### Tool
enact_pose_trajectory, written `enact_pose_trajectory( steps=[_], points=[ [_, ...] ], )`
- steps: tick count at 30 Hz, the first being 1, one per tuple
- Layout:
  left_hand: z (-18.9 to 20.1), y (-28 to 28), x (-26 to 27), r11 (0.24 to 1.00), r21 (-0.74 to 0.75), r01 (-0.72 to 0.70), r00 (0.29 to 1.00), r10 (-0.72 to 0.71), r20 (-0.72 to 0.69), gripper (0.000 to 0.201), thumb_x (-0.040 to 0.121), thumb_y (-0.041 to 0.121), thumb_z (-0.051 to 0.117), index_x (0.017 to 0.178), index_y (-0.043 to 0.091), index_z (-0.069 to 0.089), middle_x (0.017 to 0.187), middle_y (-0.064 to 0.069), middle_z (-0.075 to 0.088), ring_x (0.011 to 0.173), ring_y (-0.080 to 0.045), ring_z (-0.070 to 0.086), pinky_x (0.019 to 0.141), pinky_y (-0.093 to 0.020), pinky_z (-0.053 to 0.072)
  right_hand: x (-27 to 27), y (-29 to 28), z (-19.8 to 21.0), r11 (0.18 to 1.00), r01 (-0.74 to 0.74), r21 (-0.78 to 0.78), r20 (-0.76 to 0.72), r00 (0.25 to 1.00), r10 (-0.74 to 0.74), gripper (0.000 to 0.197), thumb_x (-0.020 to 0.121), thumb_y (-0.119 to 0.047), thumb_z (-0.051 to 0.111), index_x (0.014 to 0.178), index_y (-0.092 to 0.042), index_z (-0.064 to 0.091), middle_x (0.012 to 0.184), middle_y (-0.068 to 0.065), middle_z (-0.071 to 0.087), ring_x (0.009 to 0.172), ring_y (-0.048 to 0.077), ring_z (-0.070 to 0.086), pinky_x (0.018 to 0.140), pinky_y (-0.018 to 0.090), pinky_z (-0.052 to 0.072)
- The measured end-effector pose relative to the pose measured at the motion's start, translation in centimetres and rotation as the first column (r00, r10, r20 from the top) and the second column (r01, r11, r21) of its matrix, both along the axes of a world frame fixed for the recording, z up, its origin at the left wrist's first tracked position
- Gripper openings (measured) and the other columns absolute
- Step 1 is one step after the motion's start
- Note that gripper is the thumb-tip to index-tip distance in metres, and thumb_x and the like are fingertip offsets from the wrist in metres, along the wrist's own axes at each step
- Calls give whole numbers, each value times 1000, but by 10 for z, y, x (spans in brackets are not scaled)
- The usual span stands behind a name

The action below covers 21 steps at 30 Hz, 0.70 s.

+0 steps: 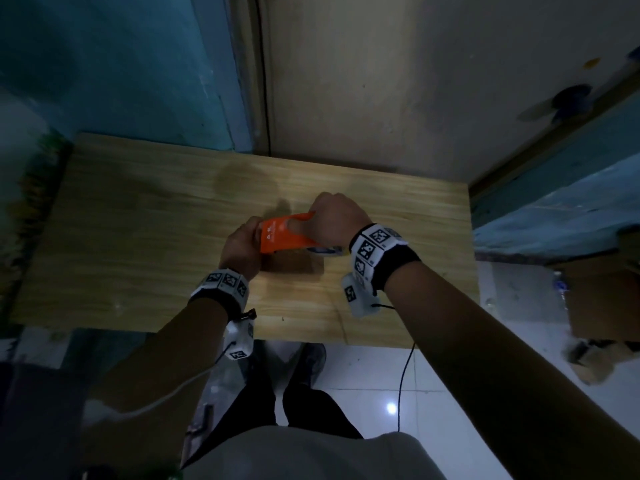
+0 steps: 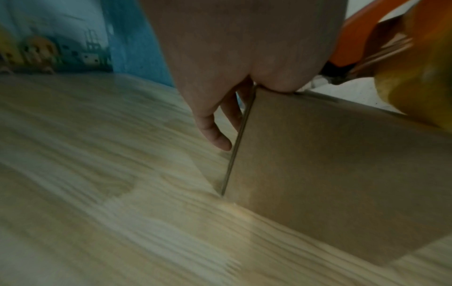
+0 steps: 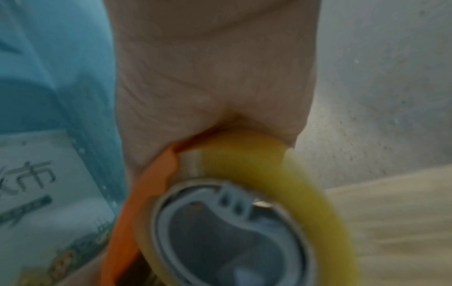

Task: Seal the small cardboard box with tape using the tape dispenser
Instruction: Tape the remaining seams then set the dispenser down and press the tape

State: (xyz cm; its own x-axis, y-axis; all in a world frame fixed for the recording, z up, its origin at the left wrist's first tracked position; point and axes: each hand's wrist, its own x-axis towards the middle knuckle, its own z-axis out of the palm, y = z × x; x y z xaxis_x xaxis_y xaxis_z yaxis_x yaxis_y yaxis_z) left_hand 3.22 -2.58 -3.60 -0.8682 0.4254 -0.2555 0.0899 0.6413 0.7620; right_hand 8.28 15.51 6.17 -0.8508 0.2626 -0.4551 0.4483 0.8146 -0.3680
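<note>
Right hand (image 1: 337, 216), fingers curled round orange tape dispenser (image 1: 285, 237), over small cardboard box (image 2: 342, 174) on table (image 1: 138, 220). Left hand (image 1: 242, 245), fingers gripping box's left end. Yellow tape roll (image 3: 281, 170) in dispenser.

Pale wooden table (image 1: 138, 237) against a blue wall (image 1: 121, 64) — white tiled floor (image 1: 450, 375) below

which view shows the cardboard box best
The left wrist view: the cardboard box fills its right half, side face clear. In the head view the tape dispenser covers most of it. The right wrist view shows none.
</note>
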Motion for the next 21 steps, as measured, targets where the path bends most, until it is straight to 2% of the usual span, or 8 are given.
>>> enact_pose_trajectory(
  steps=[4,6,8,10,12,16,19,21],
  points=[
    [-4,1,6,998,60,-36,999,34,22,29,103,37,32,88,20,51,75,0,58,69,-17,55,63,-28,40,1,1,-1,999,-30,40,22,999,29,60,76,-78,56,79,-18,52,76,2,58,73,21,60,62,31,43],
    [-5,1,5,1000,15,-24,999,24,24,23,101,37,36,88,23,50,77,0,59,72,-18,56,65,-30,42,3,1,-1,998,-41,57,17,999,40,59,75,-79,55,76,-20,52,75,2,59,73,22,61,65,33,48],
    [-4,1,1,998,-61,-9,998,12,57,13,97,33,45,88,26,50,82,2,61,77,-20,58,69,-33,46,4,1,0,997,-43,61,10,999,42,59,76,-78,56,81,-19,54,79,4,62,75,23,63,69,35,52],
    [-2,2,-1,990,-140,20,998,-12,57,9,95,35,46,92,27,50,87,2,63,81,-22,60,77,-39,52,6,1,2,997,-49,63,17,999,48,62,77,-77,55,90,-17,55,87,6,63,79,23,62,70,35,51],
    [2,4,1,980,-194,43,999,-40,21,15,97,40,42,97,28,50,92,1,64,84,-23,61,81,-42,53,10,2,4,995,-59,77,23,998,58,65,78,-77,55,97,-16,57,92,6,60,82,23,60,71,35,49],
    [9,7,6,966,-254,56,997,-65,-28,25,100,44,35,104,23,48,95,-2,63,85,-25,60,81,-40,51,17,3,9,993,-60,97,23,998,58,69,81,-76,55,108,-12,60,95,6,55,84,23,56,69,33,45],
    [11,8,9,966,-245,84,995,-95,-36,32,102,45,29,104,19,47,91,-3,61,81,-24,57,73,-37,46,19,6,10,991,-72,111,48,997,67,66,81,-77,53,100,-14,58,88,4,53,80,22,55,65,32,42],
    [12,10,10,965,-245,95,993,-109,-47,33,103,44,27,103,17,47,88,-4,59,78,-25,56,69,-34,41,24,12,11,989,-82,119,69,995,74,64,80,-79,52,84,-15,53,77,1,50,72,21,53,58,30,37]
  ],
)
